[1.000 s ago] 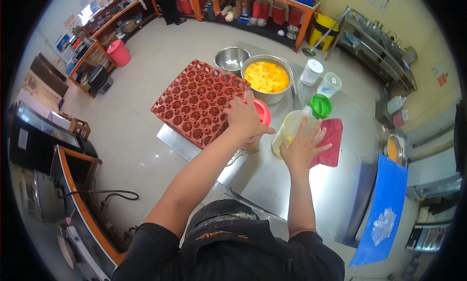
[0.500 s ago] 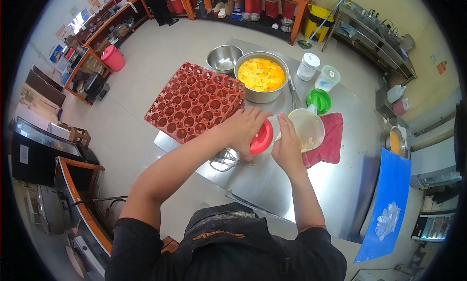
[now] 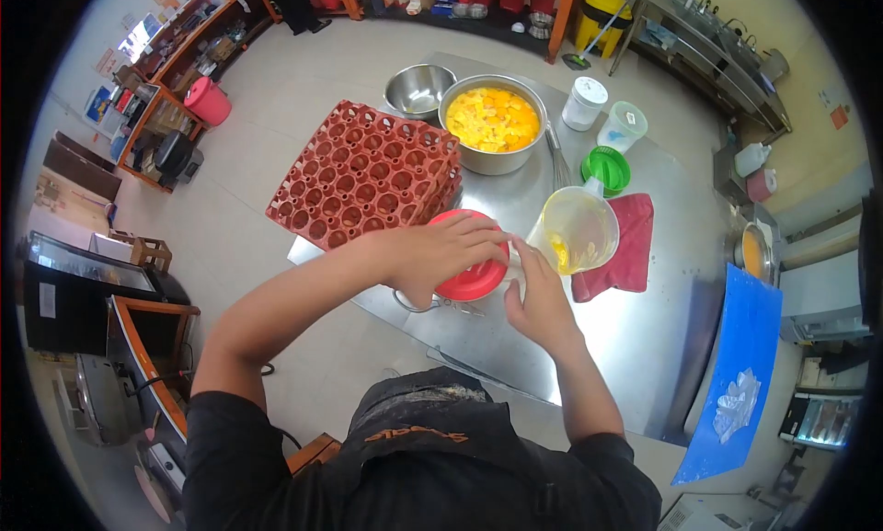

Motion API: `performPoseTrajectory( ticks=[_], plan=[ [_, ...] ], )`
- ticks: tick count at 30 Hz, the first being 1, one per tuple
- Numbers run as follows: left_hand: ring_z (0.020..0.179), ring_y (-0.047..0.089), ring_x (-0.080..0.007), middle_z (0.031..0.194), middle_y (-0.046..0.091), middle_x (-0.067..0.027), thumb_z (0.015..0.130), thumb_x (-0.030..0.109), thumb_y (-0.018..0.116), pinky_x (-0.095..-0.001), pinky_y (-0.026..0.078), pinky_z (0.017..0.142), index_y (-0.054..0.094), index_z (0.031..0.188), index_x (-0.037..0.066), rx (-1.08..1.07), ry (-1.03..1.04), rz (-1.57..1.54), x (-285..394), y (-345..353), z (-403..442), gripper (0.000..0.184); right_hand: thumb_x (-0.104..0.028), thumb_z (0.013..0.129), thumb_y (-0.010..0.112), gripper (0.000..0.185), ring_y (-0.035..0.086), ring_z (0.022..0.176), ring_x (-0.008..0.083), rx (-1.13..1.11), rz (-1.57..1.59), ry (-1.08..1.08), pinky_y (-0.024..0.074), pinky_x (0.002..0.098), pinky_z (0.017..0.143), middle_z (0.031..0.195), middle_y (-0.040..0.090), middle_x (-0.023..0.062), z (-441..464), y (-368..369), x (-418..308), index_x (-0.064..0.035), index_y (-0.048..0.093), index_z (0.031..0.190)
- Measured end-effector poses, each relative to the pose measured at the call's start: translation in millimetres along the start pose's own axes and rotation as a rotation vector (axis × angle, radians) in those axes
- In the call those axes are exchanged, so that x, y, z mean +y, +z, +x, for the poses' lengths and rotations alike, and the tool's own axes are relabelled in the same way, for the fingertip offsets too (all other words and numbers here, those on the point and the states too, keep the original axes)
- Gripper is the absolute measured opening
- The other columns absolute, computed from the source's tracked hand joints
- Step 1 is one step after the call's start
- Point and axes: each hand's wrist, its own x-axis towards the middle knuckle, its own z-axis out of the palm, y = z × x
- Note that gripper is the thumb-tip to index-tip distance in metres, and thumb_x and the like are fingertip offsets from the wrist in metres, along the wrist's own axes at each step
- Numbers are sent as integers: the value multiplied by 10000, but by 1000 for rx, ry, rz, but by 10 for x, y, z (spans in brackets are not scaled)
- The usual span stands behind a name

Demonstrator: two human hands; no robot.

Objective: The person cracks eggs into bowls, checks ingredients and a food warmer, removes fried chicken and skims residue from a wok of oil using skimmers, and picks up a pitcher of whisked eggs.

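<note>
My left hand (image 3: 446,258) lies over a red round lid (image 3: 476,280), its fingers spread a little across the top. At the lid's right side is my right hand (image 3: 540,296), fingers extended. Just right of them stands a clear pitcher (image 3: 589,232) with some yellow egg inside, beside a red cloth (image 3: 635,241). Scissors (image 3: 414,301) lie partly hidden under my left hand. Left of the lid are stacked red egg trays (image 3: 359,177) with empty cups. A pot (image 3: 495,163) behind holds many cracked eggs, with a whisk (image 3: 557,159) leaning near it.
An empty metal bowl (image 3: 418,91) is beside the pot. Two white-and-clear tubs (image 3: 584,105) and a green container (image 3: 605,170) stand at the back right of the steel table (image 3: 607,347). A blue board (image 3: 731,375) is at the right edge. Someone's dark-clothed legs (image 3: 292,5) show far back.
My left hand has moved from above the trays' edge onto the red lid. My right hand has left the pitcher and come to the lid's right side.
</note>
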Motion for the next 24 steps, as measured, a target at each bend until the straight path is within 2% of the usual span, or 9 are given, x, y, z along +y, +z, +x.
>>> performPoseTrajectory(
  ticks=[2,3,6,9,12,14,18,21,24],
  plan=[
    [1267,340,-366,1305,380,-198,541,35,682,-458,305,1057,394,1244,56,108,-90,-175,184,44,-60,760,-25,705,670,482,565,1031,314,135,137,103,455,363,890,1098,567,202,-57,71,41,49,501,1151],
    [1187,415,-378,1225,444,-220,638,69,653,-451,373,987,454,1153,13,307,-196,-122,263,167,-70,555,-57,711,696,444,598,974,287,207,205,155,469,344,856,1030,604,183,-91,112,93,36,532,1113],
    [1061,502,-374,1100,514,-237,723,140,638,-444,424,896,485,1047,-20,434,-693,-8,304,514,-25,392,-133,682,775,353,607,817,183,94,493,253,473,296,767,830,630,95,-178,240,414,3,601,958],
    [762,620,-327,805,629,-167,771,279,620,-405,508,667,611,855,1,266,-747,262,303,516,127,291,-167,639,822,374,573,759,118,-125,452,282,467,272,723,794,627,44,-209,225,339,8,629,907],
    [650,636,-219,691,651,-66,685,177,625,-385,455,473,682,686,131,23,-668,407,401,401,112,73,-110,645,815,412,609,759,147,-54,730,374,505,291,714,872,662,52,-336,442,209,27,640,992],
    [607,602,-228,656,633,-40,632,168,645,-367,406,464,675,655,134,18,-741,445,154,918,331,51,46,655,726,336,628,774,196,111,913,351,533,327,748,885,650,121,-476,764,424,81,623,973],
    [594,586,-178,644,635,-28,621,273,645,-329,381,487,673,611,154,280,-692,496,244,768,144,122,68,606,699,288,591,685,213,279,735,221,495,315,636,813,632,121,-532,950,549,101,609,878],
    [560,581,-167,606,629,-25,615,289,646,-311,363,486,678,607,158,296,-724,384,365,701,163,135,-18,685,728,267,572,744,164,406,793,248,457,296,688,801,627,74,-628,859,429,90,614,901],
    [546,590,-186,578,619,-36,589,288,660,-321,389,485,678,606,154,336,-710,353,678,478,32,136,-90,706,686,180,546,601,200,225,524,242,445,344,610,676,618,107,-591,407,-255,69,628,764]
  ],
)
